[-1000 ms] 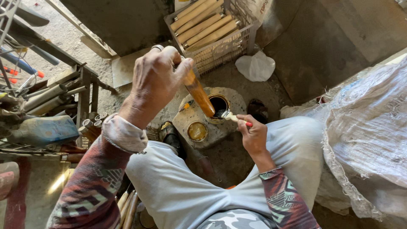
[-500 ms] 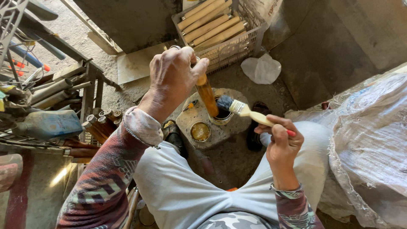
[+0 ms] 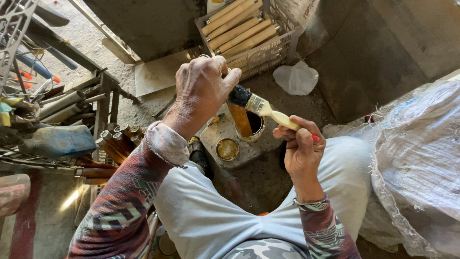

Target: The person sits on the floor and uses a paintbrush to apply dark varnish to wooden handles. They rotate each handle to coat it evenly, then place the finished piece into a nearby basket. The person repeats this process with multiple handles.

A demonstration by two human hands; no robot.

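Two hands work above an open tin [image 3: 255, 125]. The left hand [image 3: 203, 91] grips the top of a wooden handle [image 3: 239, 117] hanging upright over it. The right hand [image 3: 301, 146] grasps a brush [image 3: 261, 106], bristles touching the handle. A crate [image 3: 282, 45] of handles lies farther off.

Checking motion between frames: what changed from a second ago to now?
The right hand lifted the paintbrush out of the varnish can and brought its bristles up against the wooden handle. The left hand kept its grip on the handle's top. Can, lid and crate stayed put.
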